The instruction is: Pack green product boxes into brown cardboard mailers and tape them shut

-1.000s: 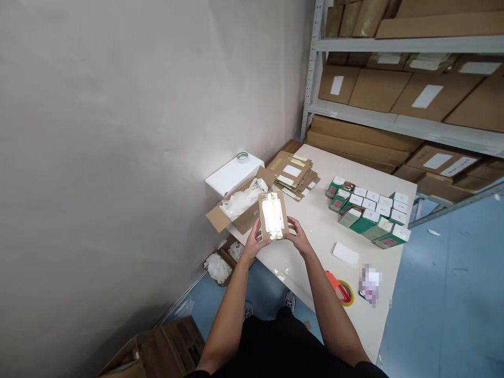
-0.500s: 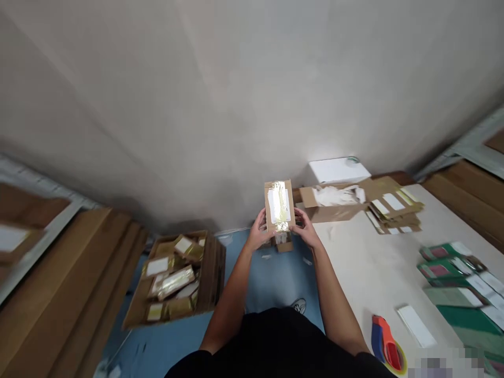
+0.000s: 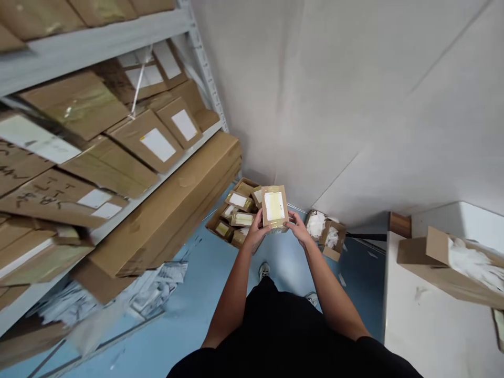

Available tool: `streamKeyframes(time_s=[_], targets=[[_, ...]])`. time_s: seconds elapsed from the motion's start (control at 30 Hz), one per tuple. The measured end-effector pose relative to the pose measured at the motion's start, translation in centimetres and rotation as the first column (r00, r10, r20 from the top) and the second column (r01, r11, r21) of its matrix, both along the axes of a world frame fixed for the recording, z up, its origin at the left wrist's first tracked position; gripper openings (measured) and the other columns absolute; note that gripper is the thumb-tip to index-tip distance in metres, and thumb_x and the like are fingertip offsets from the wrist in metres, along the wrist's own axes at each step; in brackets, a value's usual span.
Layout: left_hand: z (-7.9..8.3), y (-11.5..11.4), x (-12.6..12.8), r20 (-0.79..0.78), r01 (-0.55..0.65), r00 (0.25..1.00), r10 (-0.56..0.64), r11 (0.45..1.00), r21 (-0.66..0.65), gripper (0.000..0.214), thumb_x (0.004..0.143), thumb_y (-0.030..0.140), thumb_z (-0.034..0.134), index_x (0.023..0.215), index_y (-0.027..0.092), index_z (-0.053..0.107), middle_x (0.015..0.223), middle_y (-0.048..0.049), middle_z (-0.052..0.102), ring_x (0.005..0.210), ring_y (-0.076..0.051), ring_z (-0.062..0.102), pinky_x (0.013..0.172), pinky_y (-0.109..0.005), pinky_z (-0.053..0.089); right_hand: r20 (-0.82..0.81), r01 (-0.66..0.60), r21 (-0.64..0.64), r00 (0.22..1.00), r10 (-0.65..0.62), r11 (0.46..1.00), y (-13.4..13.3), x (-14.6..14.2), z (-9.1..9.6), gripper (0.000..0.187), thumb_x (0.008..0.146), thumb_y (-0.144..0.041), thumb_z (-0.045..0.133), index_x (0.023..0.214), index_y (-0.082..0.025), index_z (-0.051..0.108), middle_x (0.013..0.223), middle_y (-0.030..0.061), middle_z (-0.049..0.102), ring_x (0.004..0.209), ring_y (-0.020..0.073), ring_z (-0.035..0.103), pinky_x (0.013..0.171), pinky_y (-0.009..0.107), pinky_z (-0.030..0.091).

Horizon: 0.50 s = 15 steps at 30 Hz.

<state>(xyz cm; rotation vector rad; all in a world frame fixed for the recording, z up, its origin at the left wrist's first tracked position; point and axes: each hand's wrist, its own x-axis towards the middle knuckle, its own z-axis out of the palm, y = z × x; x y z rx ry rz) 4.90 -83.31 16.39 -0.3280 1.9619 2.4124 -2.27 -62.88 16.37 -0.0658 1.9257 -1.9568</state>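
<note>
One taped box (image 3: 274, 206) sits between opposing fingers (image 3: 296, 219).

Looks like a packing corner in a warehouse or stockroom; has a metal rack (image 3: 106, 44) from nine to eleven o'clock, crammed with taped cartons (image 3: 84, 107), complete with white labels (image 3: 158, 144) and dark handwriting (image 3: 39, 191); includes long cartons (image 3: 173, 205) at nine, below the rack's labelled rows; keeps an open bin carton (image 3: 216, 234) near eight o'clock, filled with small taped parcels (image 3: 242, 219), close to a held labelled box (image 3: 274, 207) at the dial's centre; offers a white worktable (image 3: 433, 336) at four, with an open carton (image 3: 452, 281) of white filling (image 3: 474, 265) on top; shows more such filling in floor boxes (image 3: 333, 254), also at four; finishes plainly, with a bare wall (image 3: 354, 105) at one and a blue floor (image 3: 189, 325) at seven.
</note>
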Motion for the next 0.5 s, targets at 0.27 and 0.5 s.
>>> streamKeyframes(time_s=[0.27,0.5], targets=[[-1.8,-7.7,3.7,0.065,-0.400,0.912,0.404,0.914,-0.062,0.104,0.076,0.043,0.085,0.162,0.030,0.030,0.165,-0.0108,0.040,0.137,-0.032,0.055,0.113,-0.047,0.048,0.037,-0.287,-0.099,0.956,0.292,0.953,-12.9,-2.9,-2.0,0.066,0.068,-0.030,0.070,0.134,-0.031,0.066,0.134,0.0018,0.070,0.125,0.0260,0.060,0.111,0.045,0.045],[-1.8,-15.2,5.1,0.171,-0.589,0.726,0.666,0.730,-0.345,0.092,0.080,0.041,0.083,0.159,0.027,0.038,0.158,-0.0106,0.049,0.144,-0.033,0.048,0.117,-0.045,0.043,0.130,-0.207,0.019,0.970,0.203,0.978,-22.0,-2.8,-4.6,0.066,0.068,-0.034,0.069,0.133,-0.025,0.064,0.129,0.0078,0.069,0.123,0.0285,0.060,0.107,0.047,0.048]])
